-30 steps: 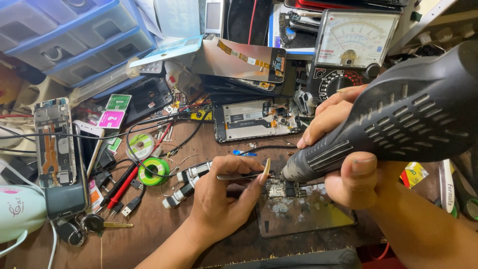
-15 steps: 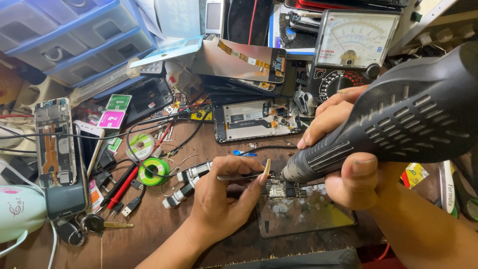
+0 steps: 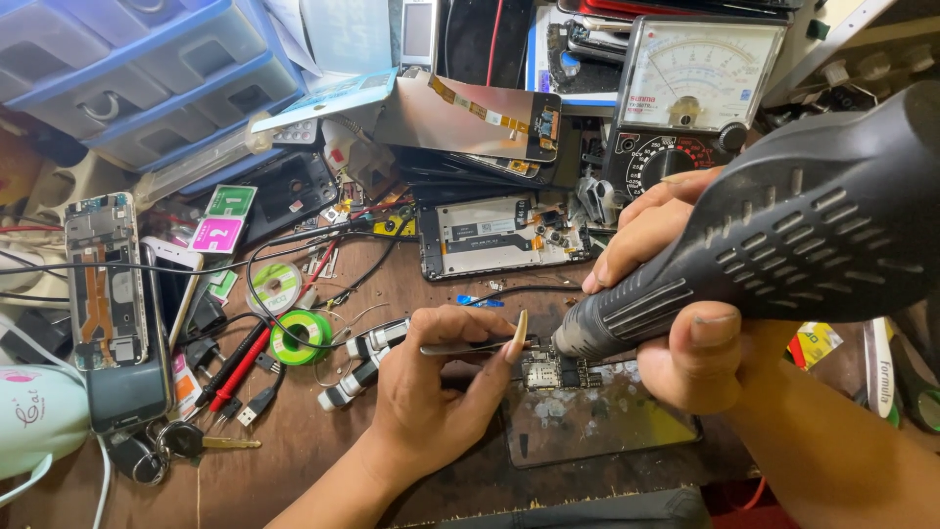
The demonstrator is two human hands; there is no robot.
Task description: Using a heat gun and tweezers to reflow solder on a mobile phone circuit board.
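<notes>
Gripping hard, the right hand (image 3: 676, 294) is wrapping its fingers round the barrel of a big dark grey hot-air gun (image 3: 783, 235), thumb pressing underneath, and the nozzle is pointing down and left at a small circuit board (image 3: 558, 372). That board is sitting near the middle of the counter (image 3: 294, 470), on the far left corner of a dark glass plate (image 3: 607, 421).

Over on the other side, the left hand (image 3: 441, 392) is pinching a pair of metal tweezers (image 3: 470, 345) between thumb and fingers, the grip closed tight, tips lying just beside the board; whether they are touching it, I cannot tell.

Labels and packages now. Far left, blue-framed plastic drawers (image 3: 147, 78) are stacking up. Just nearer, a green square sticker packet (image 3: 231, 202) is lying above a pink one (image 3: 217, 235). A green-rimmed roll of solder wick (image 3: 299, 333) is sitting left of the hands, red probe leads (image 3: 240, 362) running beside it. At far right, an analogue multimeter (image 3: 695, 88) is showing its pale dial face, and a small yellow-and-green packet (image 3: 813, 343) is peeking out under the gun. An opened phone (image 3: 103, 284) is lying at the left edge, another opened phone frame (image 3: 499, 235) far of the hands.
</notes>
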